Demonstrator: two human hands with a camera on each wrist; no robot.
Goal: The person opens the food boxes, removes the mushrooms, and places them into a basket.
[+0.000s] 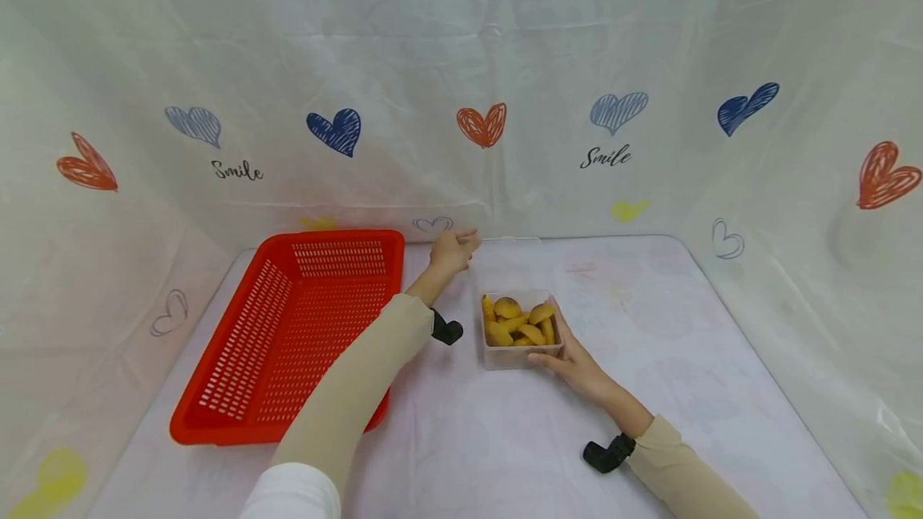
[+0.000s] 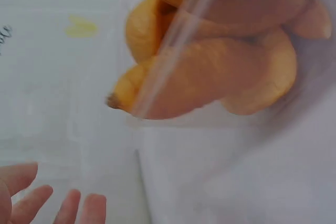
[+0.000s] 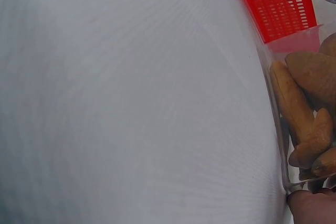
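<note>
My right hand (image 1: 573, 359) grips the right side of a clear plastic box (image 1: 505, 357), with the thumb in front and the fingers along the side. Plump yellow-brown pieces (image 1: 515, 327), some rounded like mushroom caps, fill the box; their exact kind is unclear. In the right wrist view, the thumb (image 3: 312, 205) is at the box's corner. My left hand (image 1: 453, 251) reaches to the table's back edge, beyond the box, holding nothing visible. Its fingers (image 2: 93, 209) look fairly straight and spread in the left wrist view. A faint clear edge (image 1: 512, 239) shows just right of it.
A red perforated plastic basket (image 1: 397, 263) stands on the left, partly behind the left forearm. The white table (image 1: 634, 423) meets a pale plastic sheet (image 1: 548, 62) printed with hearts at the back and sides. Black wrist cameras sit on both wrists.
</note>
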